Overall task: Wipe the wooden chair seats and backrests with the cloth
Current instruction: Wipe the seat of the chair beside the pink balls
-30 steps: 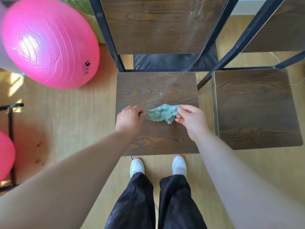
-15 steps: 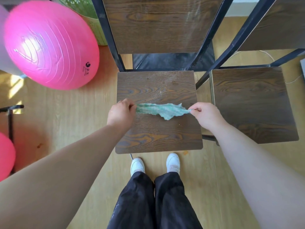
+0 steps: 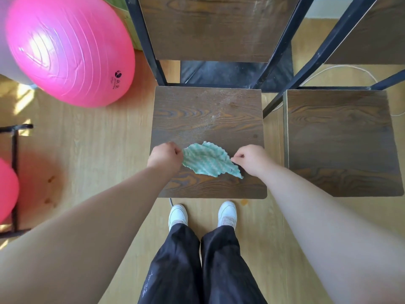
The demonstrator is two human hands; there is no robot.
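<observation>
A green waffle cloth (image 3: 208, 161) hangs spread between my two hands, just above the near half of the dark wooden chair seat (image 3: 208, 115) in front of me. My left hand (image 3: 165, 156) pinches its left edge. Its right edge is pinched by my right hand (image 3: 252, 159). Pale dust streaks the far right part of this seat. The chair's backrest (image 3: 214, 27) rises beyond the seat in a black metal frame. A second chair seat (image 3: 339, 137) stands to the right, and its backrest (image 3: 372, 34) sits at the top right.
A large pink exercise ball (image 3: 70, 49) sits on the wooden floor left of the chair. Part of another pink ball (image 3: 7, 189) and a black metal stand (image 3: 14, 172) are at the left edge. A white cord (image 3: 341, 69) lies on the floor behind the chairs.
The cloth went from bunched, to stretched taut between my hands, to opened out flat. My hands moved apart, then a little closer again.
</observation>
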